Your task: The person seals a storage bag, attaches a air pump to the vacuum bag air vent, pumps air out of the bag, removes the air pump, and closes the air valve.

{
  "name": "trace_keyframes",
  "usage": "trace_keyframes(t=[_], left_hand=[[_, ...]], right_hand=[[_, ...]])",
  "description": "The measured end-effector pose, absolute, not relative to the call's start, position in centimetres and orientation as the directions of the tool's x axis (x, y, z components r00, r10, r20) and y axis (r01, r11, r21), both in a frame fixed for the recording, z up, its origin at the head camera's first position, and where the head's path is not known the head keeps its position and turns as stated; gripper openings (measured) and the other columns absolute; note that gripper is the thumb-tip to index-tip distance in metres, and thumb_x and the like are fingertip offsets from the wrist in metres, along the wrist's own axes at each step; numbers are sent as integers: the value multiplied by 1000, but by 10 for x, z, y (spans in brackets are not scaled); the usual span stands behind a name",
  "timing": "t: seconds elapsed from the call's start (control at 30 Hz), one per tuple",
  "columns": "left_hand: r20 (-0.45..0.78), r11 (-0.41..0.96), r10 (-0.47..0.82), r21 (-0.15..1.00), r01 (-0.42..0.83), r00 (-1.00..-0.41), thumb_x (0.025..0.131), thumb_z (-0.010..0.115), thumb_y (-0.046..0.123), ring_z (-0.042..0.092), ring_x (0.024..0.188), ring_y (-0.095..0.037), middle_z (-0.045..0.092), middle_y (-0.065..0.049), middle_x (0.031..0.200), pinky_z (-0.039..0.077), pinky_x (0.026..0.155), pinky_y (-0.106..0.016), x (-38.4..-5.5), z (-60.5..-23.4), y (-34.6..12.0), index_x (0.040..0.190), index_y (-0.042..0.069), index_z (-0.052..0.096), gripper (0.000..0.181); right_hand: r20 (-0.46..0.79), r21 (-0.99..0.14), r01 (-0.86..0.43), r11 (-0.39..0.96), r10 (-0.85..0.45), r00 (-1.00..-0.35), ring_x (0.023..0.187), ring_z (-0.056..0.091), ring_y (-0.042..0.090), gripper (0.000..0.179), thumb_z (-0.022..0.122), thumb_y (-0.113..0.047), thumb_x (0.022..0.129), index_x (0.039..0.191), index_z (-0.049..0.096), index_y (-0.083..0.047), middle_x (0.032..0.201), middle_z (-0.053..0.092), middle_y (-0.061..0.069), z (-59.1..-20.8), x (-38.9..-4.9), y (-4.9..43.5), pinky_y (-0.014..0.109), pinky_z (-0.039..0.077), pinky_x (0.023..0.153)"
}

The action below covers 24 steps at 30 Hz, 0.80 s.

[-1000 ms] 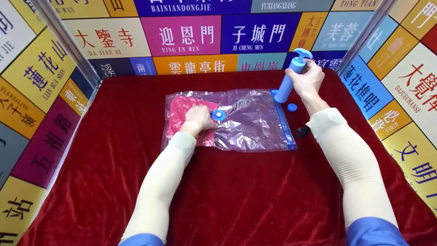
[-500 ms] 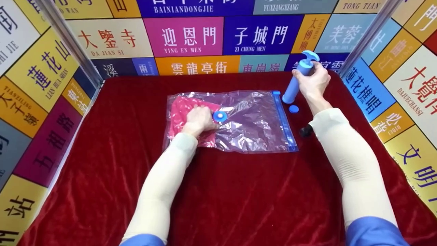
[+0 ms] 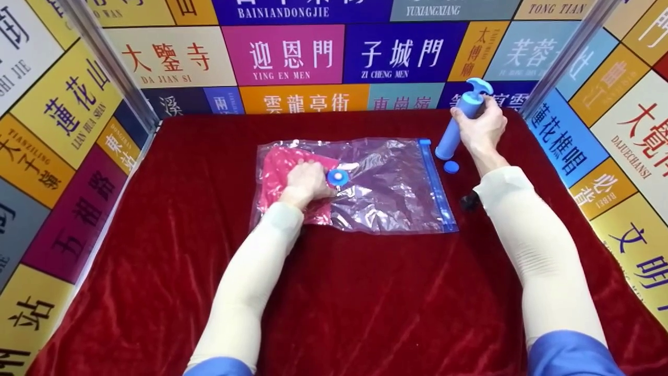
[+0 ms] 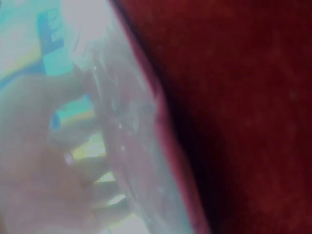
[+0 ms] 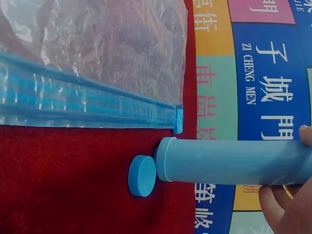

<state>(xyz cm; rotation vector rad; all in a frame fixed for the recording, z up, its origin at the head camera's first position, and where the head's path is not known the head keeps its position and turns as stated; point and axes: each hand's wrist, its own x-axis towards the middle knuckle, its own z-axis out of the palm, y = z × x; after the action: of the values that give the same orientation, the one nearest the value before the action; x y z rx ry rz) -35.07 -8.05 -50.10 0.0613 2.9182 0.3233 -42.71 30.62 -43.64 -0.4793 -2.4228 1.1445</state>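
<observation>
A clear vacuum storage bag (image 3: 386, 183) lies flat on the red cloth with folded pink fabric (image 3: 279, 156) inside its left part. My left hand (image 3: 307, 183) rests on the bag over the pink fabric, beside the round blue valve (image 3: 338, 177). In the hazy left wrist view, its fingers (image 4: 83, 170) reach down to the plastic. With my right hand (image 3: 482, 128) I grip the upper barrel of a blue hand pump (image 3: 453, 133), which tilts with its T-handle up. Its lower end stands just right of the zipper's blue slider (image 5: 178, 120), close behind a blue round cap (image 5: 142, 176).
Red velvet cloth (image 3: 386, 303) covers the table. Panels with printed characters (image 3: 289, 55) rise at the back and both sides, with metal posts (image 3: 566, 60) at the corners. A small black object (image 3: 469, 202) shows at my right cuff.
My right hand has carried the pump rightward, off the bag's zipper corner to a spot behind the cap. The left hand has stayed in place on the bag.
</observation>
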Motion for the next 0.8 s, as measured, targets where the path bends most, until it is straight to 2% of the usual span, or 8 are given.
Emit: trace_keyframes(t=[0.3,0.63,0.8], left_hand=[[-189,976,81,216,39,-979,89,92,52,72,116,-32,77,-14,128,66,98,-46,-349,-501,-79,134,14,77,61],[-184,972,88,232,43,-979,87,93,53,70,121,-33,76,-14,132,65,100,-48,-349,-500,-82,137,16,76,64],[-183,972,89,231,45,-979,87,93,49,66,130,-35,73,-15,138,64,105,-51,-349,-500,-82,136,14,77,62]], right_hand=[[201,-758,158,633,456,-867,141,69,34,70,82,-52,96,151,65,-13,149,75,15,-441,-424,308,46,51,125],[162,-774,165,612,443,-882,145,67,31,79,86,-53,93,158,61,-18,154,73,11,-441,-420,308,44,48,129],[162,-775,152,613,426,-890,143,68,31,79,86,-52,93,159,60,-16,153,74,12,-445,-415,310,44,48,128]])
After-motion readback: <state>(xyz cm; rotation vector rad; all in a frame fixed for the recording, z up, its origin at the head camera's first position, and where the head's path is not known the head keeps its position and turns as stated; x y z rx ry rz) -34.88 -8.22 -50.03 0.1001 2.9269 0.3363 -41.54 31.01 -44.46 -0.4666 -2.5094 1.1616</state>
